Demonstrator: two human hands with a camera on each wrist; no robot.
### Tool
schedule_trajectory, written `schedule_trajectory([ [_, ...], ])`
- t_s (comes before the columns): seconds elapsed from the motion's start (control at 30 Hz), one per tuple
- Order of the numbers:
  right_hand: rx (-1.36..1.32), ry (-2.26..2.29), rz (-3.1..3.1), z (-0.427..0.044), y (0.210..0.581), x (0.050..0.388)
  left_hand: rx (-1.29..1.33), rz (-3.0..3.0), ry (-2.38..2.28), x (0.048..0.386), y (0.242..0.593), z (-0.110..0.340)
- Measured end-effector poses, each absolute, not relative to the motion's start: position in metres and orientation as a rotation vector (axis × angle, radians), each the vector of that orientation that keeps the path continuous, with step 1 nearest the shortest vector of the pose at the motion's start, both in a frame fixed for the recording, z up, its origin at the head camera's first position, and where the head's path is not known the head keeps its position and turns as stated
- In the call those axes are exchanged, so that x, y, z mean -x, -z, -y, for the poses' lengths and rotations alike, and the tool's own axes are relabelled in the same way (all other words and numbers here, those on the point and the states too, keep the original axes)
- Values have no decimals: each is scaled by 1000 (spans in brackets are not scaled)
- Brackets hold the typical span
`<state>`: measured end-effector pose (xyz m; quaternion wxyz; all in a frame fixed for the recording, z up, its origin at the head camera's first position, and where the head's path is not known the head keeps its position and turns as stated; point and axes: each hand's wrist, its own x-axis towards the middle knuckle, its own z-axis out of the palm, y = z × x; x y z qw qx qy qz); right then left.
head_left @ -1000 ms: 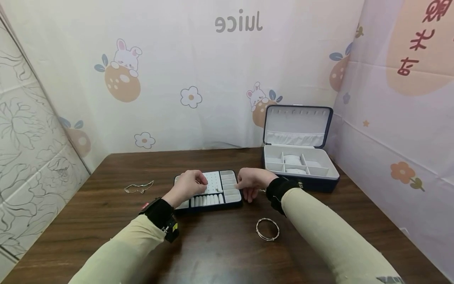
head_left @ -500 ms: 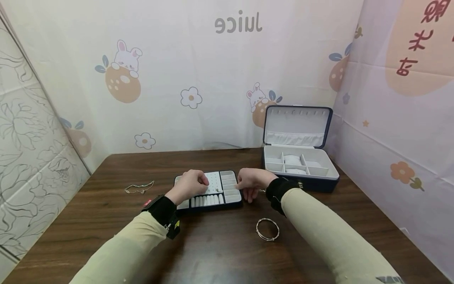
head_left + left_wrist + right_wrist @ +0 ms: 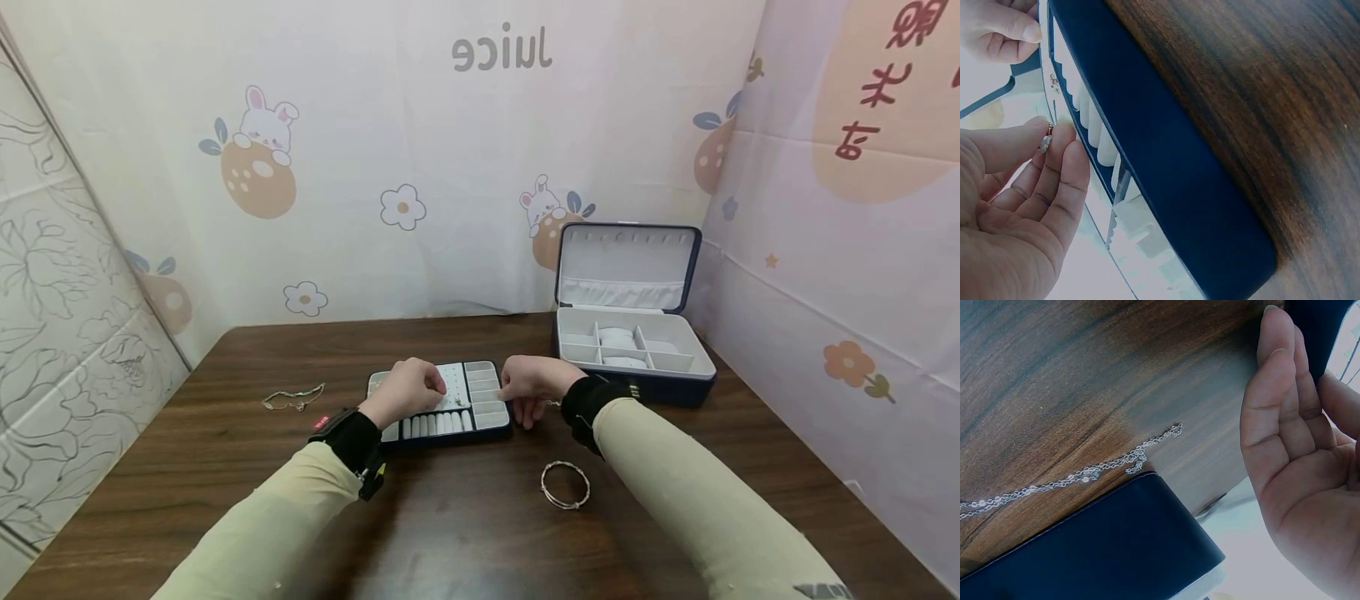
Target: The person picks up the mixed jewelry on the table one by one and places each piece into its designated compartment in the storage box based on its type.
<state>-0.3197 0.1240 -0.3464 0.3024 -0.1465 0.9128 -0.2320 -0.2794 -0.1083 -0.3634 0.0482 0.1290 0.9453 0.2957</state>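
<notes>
On the table lies a navy jewelry tray (image 3: 450, 440) with a perforated white panel, a row of ring rolls and small compartments. Above the panel is my left hand (image 3: 405, 390), whose thumb and fingertips pinch a small earring (image 3: 1046, 142) with a sparkling stone, clearest in the left wrist view. Another small piece of jewelry (image 3: 1055, 82) sits on the panel. At the tray's right end my right hand (image 3: 528, 387) grips its edge, thumb at the rim and fingers down along the outer side. The back of the left hand hides part of the panel.
A navy jewelry box (image 3: 637, 385) stands open at the back right, with white cushions inside. A silver chain (image 3: 1072, 478) lies beside it. Two thin bangles (image 3: 567, 505) lie nearer the front, and another chain (image 3: 292, 398) lies left on the wooden table.
My left hand has shifted slightly right over the panel, its wrist turning a little, with the earring still pinched. The right hand has stayed in place at the tray's edge.
</notes>
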Motion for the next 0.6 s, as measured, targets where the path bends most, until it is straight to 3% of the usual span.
schedule_trajectory([
  [0.6,385,615,-2420,-123,346,319,-406,-2901,-807,279,363,102],
])
